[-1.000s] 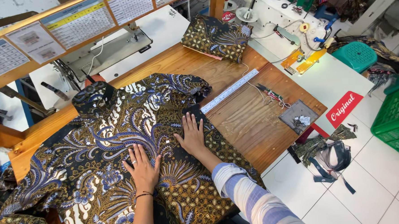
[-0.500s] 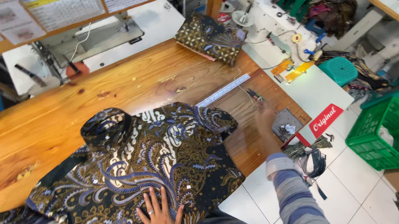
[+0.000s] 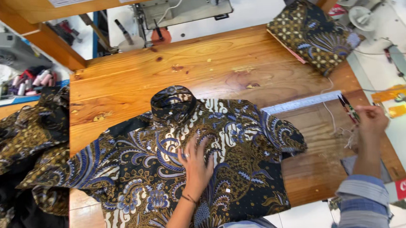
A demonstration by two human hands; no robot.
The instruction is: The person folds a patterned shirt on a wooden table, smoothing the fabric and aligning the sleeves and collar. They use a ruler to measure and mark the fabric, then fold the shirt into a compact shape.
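Wooden table (image 3: 219, 58), one batik shirt (image 3: 169, 174), two hands, one snips (image 3: 349, 108)

I see my left hand (image 3: 195, 162) pressed flat on the batik shirt (image 3: 187, 160) spread over the wooden table (image 3: 164, 65). At three o'clock my right hand (image 3: 370, 120) grips small snips (image 3: 349, 108), just beside the ruler (image 3: 303, 102). A folded batik bundle (image 3: 313, 34) lies at one o'clock.
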